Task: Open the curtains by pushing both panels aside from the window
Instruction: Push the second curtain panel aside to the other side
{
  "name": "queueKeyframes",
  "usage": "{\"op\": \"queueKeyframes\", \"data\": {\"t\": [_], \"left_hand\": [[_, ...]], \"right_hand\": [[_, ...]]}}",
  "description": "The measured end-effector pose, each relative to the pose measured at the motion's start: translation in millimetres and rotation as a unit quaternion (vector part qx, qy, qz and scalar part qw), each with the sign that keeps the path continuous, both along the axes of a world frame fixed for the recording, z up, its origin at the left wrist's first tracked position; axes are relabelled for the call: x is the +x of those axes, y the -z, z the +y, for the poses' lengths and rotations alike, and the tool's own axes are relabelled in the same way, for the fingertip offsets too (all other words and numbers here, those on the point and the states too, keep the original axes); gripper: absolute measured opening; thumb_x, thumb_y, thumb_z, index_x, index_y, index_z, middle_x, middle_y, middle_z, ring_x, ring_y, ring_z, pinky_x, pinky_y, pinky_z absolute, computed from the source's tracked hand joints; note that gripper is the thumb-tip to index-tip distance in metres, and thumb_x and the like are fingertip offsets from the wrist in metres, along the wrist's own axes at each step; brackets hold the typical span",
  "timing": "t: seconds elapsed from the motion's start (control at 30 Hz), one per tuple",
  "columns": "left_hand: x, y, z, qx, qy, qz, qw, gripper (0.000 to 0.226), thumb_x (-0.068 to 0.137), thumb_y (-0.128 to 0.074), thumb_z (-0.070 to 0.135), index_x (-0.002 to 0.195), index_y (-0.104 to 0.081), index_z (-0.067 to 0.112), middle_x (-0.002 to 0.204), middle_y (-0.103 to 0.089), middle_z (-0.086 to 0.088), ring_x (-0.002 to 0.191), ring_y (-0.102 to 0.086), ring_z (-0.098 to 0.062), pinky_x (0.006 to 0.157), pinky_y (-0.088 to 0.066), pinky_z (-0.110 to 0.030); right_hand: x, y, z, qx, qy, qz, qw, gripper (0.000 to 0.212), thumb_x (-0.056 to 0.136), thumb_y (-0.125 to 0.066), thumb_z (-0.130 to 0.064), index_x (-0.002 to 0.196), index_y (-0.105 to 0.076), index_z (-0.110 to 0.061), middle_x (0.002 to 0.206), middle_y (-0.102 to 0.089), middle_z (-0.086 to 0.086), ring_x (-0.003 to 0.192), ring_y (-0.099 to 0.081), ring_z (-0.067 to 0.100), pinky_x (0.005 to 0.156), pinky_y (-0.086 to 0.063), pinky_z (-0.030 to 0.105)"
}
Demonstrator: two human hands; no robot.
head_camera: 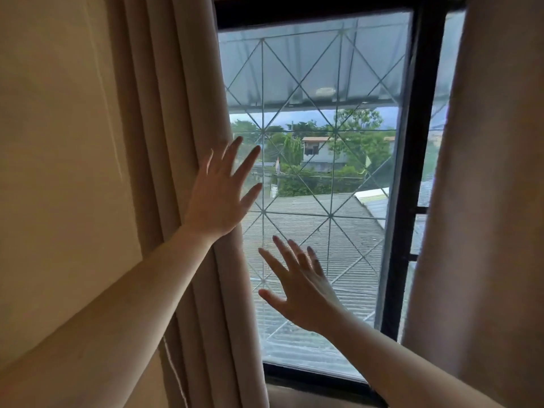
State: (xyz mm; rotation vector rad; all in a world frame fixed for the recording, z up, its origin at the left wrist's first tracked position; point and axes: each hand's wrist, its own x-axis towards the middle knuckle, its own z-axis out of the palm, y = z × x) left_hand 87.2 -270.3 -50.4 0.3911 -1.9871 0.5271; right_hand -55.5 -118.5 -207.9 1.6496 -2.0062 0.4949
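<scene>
Left hand (219, 195) flat, fingers spread, on left curtain (182, 142); right hand (303, 290) likewise splayed (empty).

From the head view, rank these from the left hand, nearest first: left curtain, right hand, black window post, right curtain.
1. Left curtain: under the left hand, at its edge.
2. Right hand: below and to the right, before the glass.
3. Black window post: further right.
4. Right curtain: far right.

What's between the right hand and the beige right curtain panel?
Head view: between the right hand and the beige right curtain panel there is bare window glass, then the black vertical window frame bar. No contact.
</scene>
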Motion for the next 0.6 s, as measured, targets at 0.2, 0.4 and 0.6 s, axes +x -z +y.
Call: {"op": "queueKeyframes", "data": {"t": [0.2,0.4,0.6], "left_hand": [[-42.4,4.6,35.8,0.028,0.108,-0.011,0.994,0.062,0.113,-0.057,0.043,0.168,-0.047,0.017,0.175,-0.041,-0.016,0.165,-0.037,-0.035,0.129,-0.039,-0.056],[-104.1,11.1,59.0,0.018,0.179,-0.027,0.983,0.067,0.114,-0.051,0.049,0.174,-0.036,0.025,0.182,-0.027,-0.008,0.17,-0.025,-0.031,0.137,-0.021,-0.046],[-171.3,-8.4,79.4,-0.006,0.26,-0.014,0.965,0.069,0.113,-0.05,0.052,0.175,-0.031,0.028,0.183,-0.026,-0.009,0.17,-0.025,-0.031,0.137,-0.025,-0.049]], "right_hand": [[-31.1,-3.1,56.9,-0.006,0.071,0.042,0.997,0.075,0.105,-0.051,-0.056,0.171,-0.026,-0.031,0.182,-0.015,0.003,0.166,-0.012,0.032,0.131,0.001,0.057],[-59.2,-7.2,97.0,-0.005,0.147,0.099,0.984,0.077,0.1,-0.062,-0.056,0.168,-0.037,-0.027,0.176,-0.033,0.009,0.161,-0.03,0.036,0.125,-0.027,0.067],[-89.6,-21.4,124.8,-0.039,0.201,0.112,0.972,0.077,0.102,-0.062,-0.053,0.169,-0.034,-0.028,0.18,-0.023,0.006,0.164,-0.019,0.034,0.128,-0.016,0.064]]}}
